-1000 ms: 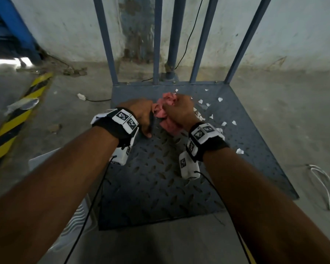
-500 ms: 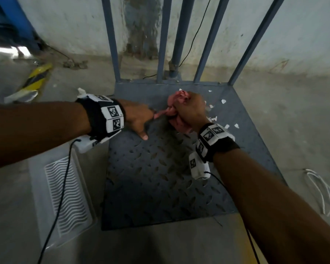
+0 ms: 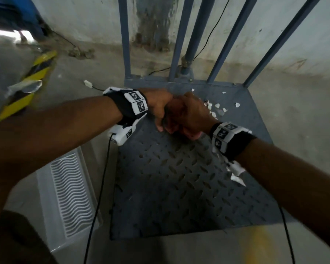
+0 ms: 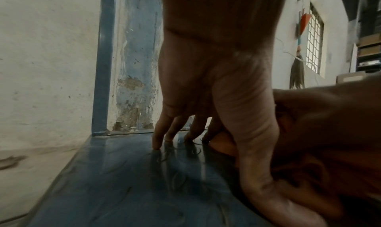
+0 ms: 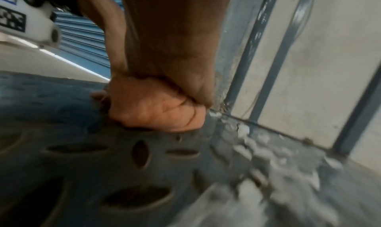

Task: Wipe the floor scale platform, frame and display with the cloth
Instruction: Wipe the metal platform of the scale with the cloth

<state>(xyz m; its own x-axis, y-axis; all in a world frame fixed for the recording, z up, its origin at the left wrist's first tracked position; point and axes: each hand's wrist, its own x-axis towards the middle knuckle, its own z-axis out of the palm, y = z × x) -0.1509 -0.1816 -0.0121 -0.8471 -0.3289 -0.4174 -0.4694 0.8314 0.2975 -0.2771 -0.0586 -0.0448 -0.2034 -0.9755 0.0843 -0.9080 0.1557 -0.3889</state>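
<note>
Platform (image 3: 179,180): grey tread plate lying flat on the floor; its upright frame bars (image 3: 181,35) rise at the far edge, toward the wall.
Cloth (image 4: 224,147): pink, bunched, no clear long axis; on the far middle of the platform, mostly hidden.
Right hand (image 3: 191,113): grip curled tight over the cloth, heel on the plate.
Left hand (image 3: 160,107): fingers (image 4: 157,137) straight, tips touching the plate; thumb against the cloth.
Debris: white scraps (image 3: 217,106) just right of the hands.
</note>
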